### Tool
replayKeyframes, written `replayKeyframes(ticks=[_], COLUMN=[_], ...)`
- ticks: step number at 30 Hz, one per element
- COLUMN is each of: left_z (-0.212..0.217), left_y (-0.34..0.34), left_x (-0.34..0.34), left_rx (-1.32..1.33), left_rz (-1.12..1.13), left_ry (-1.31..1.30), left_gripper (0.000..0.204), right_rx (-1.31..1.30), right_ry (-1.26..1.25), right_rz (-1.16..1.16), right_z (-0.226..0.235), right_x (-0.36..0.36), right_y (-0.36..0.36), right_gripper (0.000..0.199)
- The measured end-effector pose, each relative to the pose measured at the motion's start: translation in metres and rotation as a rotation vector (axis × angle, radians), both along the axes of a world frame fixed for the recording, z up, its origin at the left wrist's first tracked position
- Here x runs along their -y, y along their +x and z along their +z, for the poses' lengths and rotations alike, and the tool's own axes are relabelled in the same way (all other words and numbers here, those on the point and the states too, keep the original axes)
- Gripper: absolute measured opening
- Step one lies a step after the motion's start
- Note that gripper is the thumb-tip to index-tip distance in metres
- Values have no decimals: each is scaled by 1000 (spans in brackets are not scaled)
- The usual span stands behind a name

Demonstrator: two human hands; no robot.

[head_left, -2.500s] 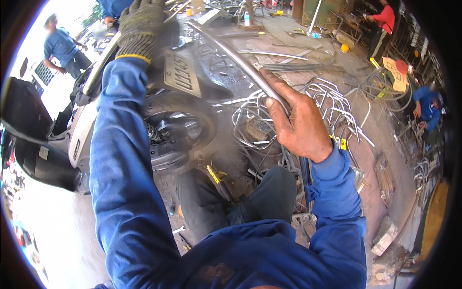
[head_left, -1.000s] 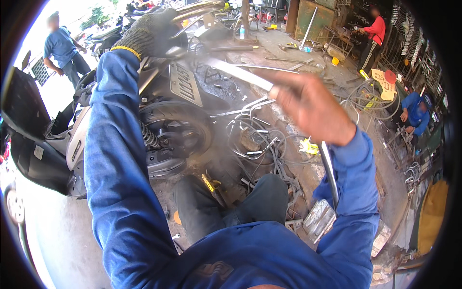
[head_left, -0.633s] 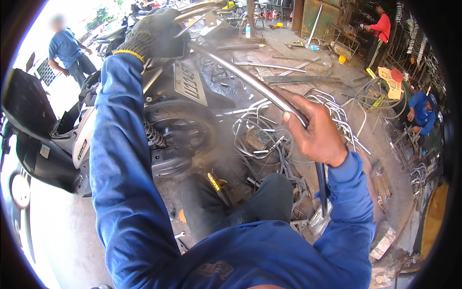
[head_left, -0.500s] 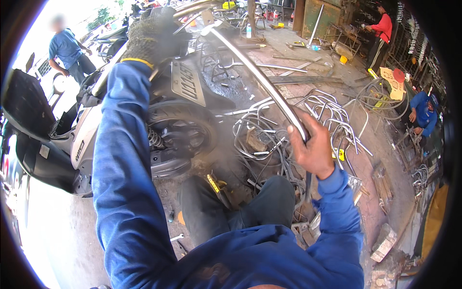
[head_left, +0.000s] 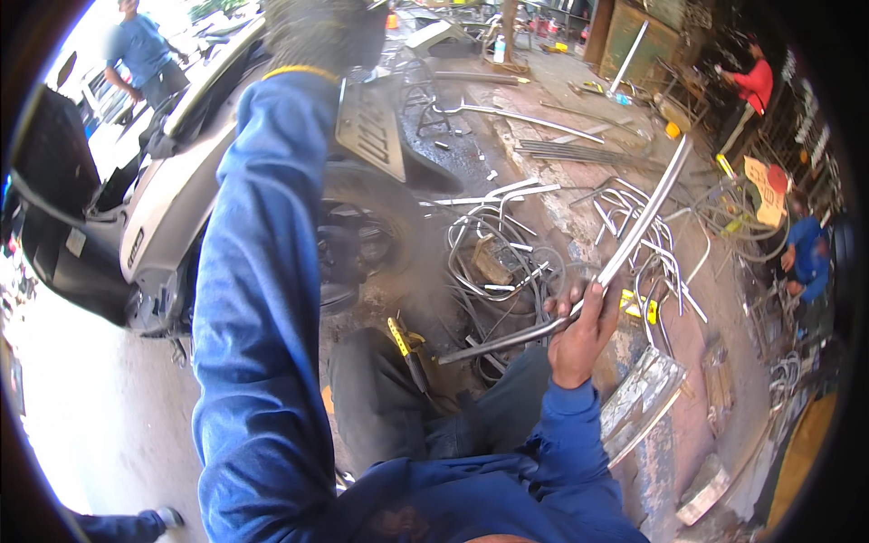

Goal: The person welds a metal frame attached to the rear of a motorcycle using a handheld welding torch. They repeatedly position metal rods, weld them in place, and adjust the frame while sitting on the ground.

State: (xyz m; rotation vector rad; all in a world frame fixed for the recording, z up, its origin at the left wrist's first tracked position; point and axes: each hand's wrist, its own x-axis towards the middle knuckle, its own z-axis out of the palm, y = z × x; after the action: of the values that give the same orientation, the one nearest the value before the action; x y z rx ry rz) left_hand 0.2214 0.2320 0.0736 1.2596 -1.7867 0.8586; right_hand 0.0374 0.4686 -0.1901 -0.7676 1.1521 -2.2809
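My right hand (head_left: 579, 339) is closed around a shiny bent metal tube (head_left: 650, 210), held over the floor just right of my knees. One end of the tube points up to the far right, while its darker end reaches left above my legs. My left hand (head_left: 312, 41), in a dark knitted glove with a yellow cuff, is stretched far forward at the top edge. It is above the rear of a motorbike (head_left: 149, 226), close over the licence plate (head_left: 369, 136). Blur and the picture's edge hide its fingers.
Bent tubes and black cable (head_left: 507, 262) lie tangled ahead of my knees. A yellow-handled tool (head_left: 407, 348) is by my legs. Straight bars (head_left: 579, 152) lie farther off. People are at the far left (head_left: 145, 54), far right (head_left: 756, 86) and right edge (head_left: 806, 258); a foot (head_left: 167, 518) shows lower left.
The tube has swung away from near my left hand, its upper end now pointing far right. My right hand has turned and come lower. A foot has appeared at lower left.
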Motion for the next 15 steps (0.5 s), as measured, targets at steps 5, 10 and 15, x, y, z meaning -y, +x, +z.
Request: replayKeyframes(ticks=[5,10,15], left_z=[4,0,2], left_y=[4,0,8], left_x=[-3,-8,10], left_rx=[-1,-74,73], left_rz=[-35,-63,-11], left_ry=[29,72,-9], left_gripper=[32,31,51], right_rx=[66,120,156], right_ry=[120,298,273], right_rz=[-63,143,304], right_z=[-93,-167,-194], right_x=[10,3,-5], right_y=[9,43,105], right_gripper=[23,21,18])
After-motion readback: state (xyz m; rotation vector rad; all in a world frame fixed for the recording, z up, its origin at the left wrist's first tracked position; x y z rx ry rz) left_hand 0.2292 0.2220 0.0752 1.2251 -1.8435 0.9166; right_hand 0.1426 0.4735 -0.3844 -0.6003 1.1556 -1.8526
